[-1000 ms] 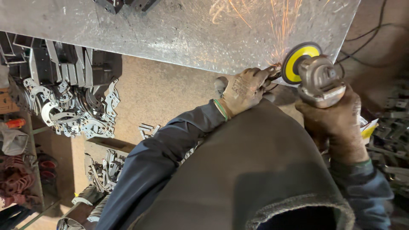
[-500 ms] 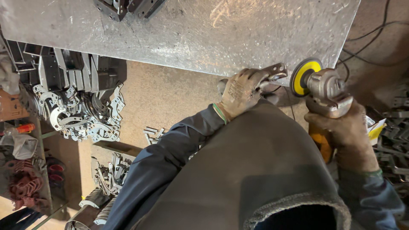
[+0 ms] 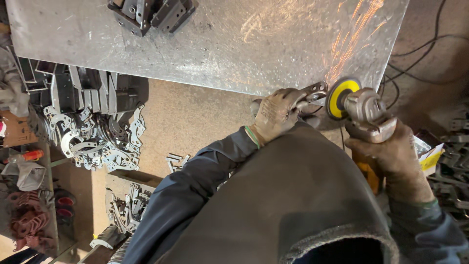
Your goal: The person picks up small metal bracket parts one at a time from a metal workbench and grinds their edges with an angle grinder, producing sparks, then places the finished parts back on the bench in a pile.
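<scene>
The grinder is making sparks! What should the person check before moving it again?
1. Both hands gloved: ok. The left hand and right hand both wear work gloves.
2. Grinder held firmly: ok, the right hand wraps its body.
3. Small metal part held steady: ok, the left hand grips it against the yellow disc.
4. Sparks flying away from the body: ok, they shoot out over the steel table.
5. Fingers clear of the disc: cannot tell, they sit very near it.
6. Cables clear of sparks: cannot tell.
</scene>
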